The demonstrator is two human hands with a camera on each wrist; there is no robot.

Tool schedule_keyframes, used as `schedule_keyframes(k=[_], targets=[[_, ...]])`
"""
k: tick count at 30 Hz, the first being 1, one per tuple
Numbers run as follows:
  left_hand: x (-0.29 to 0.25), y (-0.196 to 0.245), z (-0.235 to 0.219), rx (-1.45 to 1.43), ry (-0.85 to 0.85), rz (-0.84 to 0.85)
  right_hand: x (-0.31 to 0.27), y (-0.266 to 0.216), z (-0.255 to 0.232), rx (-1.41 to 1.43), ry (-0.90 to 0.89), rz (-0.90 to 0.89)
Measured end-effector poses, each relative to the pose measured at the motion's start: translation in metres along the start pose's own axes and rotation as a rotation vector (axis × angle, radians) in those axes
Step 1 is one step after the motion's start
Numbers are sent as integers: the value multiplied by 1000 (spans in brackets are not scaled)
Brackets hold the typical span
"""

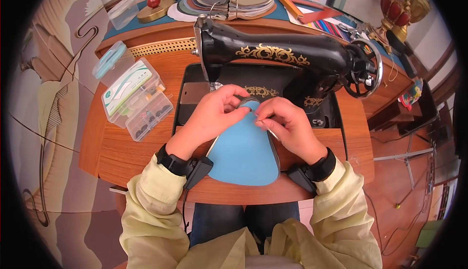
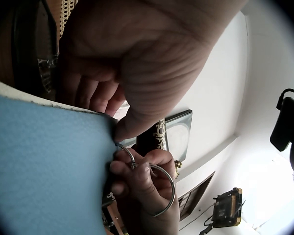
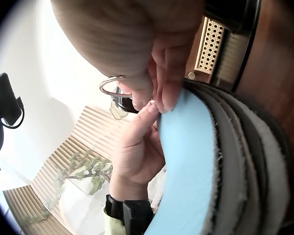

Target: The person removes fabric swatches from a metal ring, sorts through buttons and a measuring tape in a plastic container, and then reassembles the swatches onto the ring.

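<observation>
A rounded, light-blue swatch lies on top of a stack of similar pieces, its narrow end pointing at the sewing machine. In the right wrist view, grey and dark layers with fuzzy edges show beneath it. My left hand pinches the narrow end between thumb and fingers. My right hand grips a metal hinged binder ring just beside it. The ring is spread apart at its hinge, and one tip meets the blue swatch by my left thumb in the left wrist view.
A black sewing machine with gold ornament stands right behind the hands, its handwheel at right. Clear plastic boxes sit on the left of the wooden table. Ringed swatch stacks lie on the back shelf.
</observation>
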State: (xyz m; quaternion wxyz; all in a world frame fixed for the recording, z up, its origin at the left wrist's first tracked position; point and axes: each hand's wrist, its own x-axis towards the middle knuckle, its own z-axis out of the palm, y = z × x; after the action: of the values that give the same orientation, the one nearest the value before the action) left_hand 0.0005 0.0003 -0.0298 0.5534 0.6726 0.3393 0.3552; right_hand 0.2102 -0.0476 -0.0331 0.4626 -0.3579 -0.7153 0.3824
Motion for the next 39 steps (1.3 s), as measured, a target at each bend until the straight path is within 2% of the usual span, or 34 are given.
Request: schedule_keyframes(k=[4, 8, 13, 16, 20, 25, 28, 31, 39], targets=[[1, -2, -4, 5, -60, -51, 0, 2, 1, 309, -31, 72], [0, 4, -7, 18, -103, -96, 1, 3, -2, 406, -79, 23], [1, -5, -5, -71, -88, -58, 1, 2, -1, 537, -63, -10], [1, -1, -7, -107, -153, -81, 0, 0, -1, 603, -40, 26], [0, 3, -7, -113, -175, -114, -1, 0, -5, 634, -51, 73], [1, -1, -5, -61, -88, -50, 2, -4, -14, 626, -151, 200], [0, -2, -5, -5, -52, -32, 5, -11, -16, 731, -189, 370], [0, 0, -4, 15, -33, -29, 6, -19, -14, 575, -157, 404], [1, -4, -5, 33, -18, -43, -1, -12, -12, 516, -148, 221]])
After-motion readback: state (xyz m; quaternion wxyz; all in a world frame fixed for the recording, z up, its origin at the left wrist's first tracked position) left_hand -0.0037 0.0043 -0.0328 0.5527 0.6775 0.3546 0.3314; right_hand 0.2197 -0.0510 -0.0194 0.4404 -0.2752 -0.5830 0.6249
